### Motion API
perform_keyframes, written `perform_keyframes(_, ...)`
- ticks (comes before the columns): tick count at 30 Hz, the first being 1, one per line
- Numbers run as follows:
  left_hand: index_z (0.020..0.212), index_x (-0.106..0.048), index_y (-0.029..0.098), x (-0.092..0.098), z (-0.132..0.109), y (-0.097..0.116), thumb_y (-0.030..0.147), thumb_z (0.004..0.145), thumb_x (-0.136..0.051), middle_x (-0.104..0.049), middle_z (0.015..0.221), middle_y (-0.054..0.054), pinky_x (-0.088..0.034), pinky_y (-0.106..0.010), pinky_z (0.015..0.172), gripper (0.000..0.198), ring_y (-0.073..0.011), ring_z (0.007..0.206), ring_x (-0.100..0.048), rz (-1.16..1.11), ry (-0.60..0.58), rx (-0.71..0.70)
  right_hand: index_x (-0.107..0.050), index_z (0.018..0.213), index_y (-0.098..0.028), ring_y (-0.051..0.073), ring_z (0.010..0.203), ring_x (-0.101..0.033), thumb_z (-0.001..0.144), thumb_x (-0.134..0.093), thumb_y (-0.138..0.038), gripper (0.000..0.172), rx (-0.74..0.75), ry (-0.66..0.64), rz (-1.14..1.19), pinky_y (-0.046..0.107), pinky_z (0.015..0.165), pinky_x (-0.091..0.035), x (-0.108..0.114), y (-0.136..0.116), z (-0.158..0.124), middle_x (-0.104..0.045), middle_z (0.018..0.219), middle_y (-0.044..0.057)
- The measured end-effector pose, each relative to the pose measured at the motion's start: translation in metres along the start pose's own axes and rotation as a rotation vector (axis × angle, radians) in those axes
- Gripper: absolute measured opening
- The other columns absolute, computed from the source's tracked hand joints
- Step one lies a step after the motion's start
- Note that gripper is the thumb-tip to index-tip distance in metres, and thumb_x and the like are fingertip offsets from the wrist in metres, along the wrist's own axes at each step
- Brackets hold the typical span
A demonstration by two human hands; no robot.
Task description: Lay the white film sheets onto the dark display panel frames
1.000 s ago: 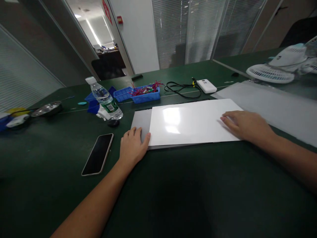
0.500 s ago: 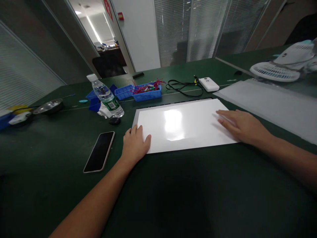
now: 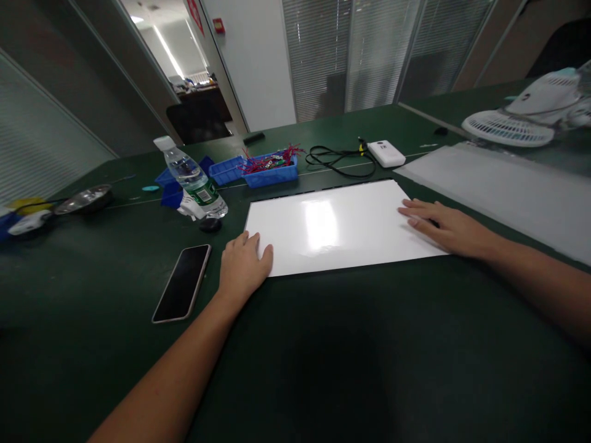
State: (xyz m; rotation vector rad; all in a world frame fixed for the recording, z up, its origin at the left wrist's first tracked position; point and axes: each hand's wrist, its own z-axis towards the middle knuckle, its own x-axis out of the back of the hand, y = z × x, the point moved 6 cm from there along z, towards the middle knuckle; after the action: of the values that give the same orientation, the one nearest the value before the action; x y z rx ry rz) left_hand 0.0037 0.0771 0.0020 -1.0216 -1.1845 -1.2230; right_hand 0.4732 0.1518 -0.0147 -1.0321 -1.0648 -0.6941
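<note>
A glossy white sheet (image 3: pixel 364 221) lies flat on the dark green table in front of me, with a bright reflection across its middle. A thin dark edge shows along its far side. My left hand (image 3: pixel 244 263) rests at the sheet's left near corner, fingers apart and thumb lying on the sheet. On the opposite side, my right hand (image 3: pixel 446 226) lies palm down over the right edge with its fingers stretched out on the surface. Neither hand is closed around anything.
Left of the sheet are a phone (image 3: pixel 182 284), a black mouse-like object (image 3: pixel 211 224) and a tilted water bottle (image 3: pixel 191 178). Behind it are a blue tray (image 3: pixel 272 177) of red wires, a black cable (image 3: pixel 323 161) and a white power bank (image 3: pixel 386 154). A translucent sheet (image 3: pixel 508 191) and a white fan (image 3: pixel 512 128) lie right.
The white sheet has shifted left and away from me, covering the grey strip that showed along its left and far edges. Both hands stay on it, and the right fingers now lie flatter.
</note>
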Motion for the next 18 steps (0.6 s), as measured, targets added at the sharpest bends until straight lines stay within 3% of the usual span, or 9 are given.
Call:
perform_keyframes(3, 0.158, -0.061, 0.009, -0.002, 0.000, 0.001, 0.054, 0.108, -0.039, -0.054, 0.167, -0.023, -0.044, -0.057, 0.122, 0.070, -0.0430, 0.154, -0.050, 0.030, -0.029, -0.013, -0.054, 0.167, -0.035, 0.037, 0.165, -0.035, 0.111, -0.039, -0.061, 0.063, 0.053, -0.030, 0.025, 0.077, 0.131, -0.023, -0.004, 0.003, -0.001, -0.042, 0.176, 0.006)
perform_keyframes(6, 0.159, -0.059, 0.007, -0.002, 0.000, 0.003, 0.055, 0.109, -0.037, -0.051, 0.168, -0.027, -0.044, -0.058, 0.122, 0.073, -0.0453, 0.154, -0.048, 0.050, -0.048, -0.020, -0.047, 0.170, -0.039, 0.035, 0.166, -0.032, 0.112, -0.037, -0.060, 0.063, 0.057, -0.028, 0.055, 0.078, 0.131, -0.021, -0.004, 0.004, -0.001, -0.038, 0.177, 0.004)
perform_keyframes(11, 0.159, -0.058, 0.007, 0.000, -0.002, 0.005, 0.054, 0.110, -0.038, -0.050, 0.169, -0.027, -0.045, -0.058, 0.120, 0.071, -0.0464, 0.152, -0.049, 0.060, -0.052, 0.000, -0.048, 0.171, -0.028, 0.041, 0.165, -0.032, 0.105, -0.052, -0.066, 0.077, -0.004, 0.031, -0.010, 0.081, 0.128, -0.024, -0.003, 0.008, 0.002, -0.038, 0.176, 0.014)
perform_keyframes(18, 0.157, -0.059, 0.007, 0.001, -0.002, 0.007, 0.054, 0.110, -0.036, -0.052, 0.167, -0.028, -0.046, -0.058, 0.119, 0.070, -0.0480, 0.150, -0.052, 0.080, -0.048, -0.012, -0.054, 0.167, -0.021, 0.043, 0.159, -0.044, 0.106, -0.048, -0.071, 0.080, -0.072, 0.013, -0.036, 0.078, 0.129, -0.027, -0.002, 0.010, 0.004, -0.041, 0.175, 0.018)
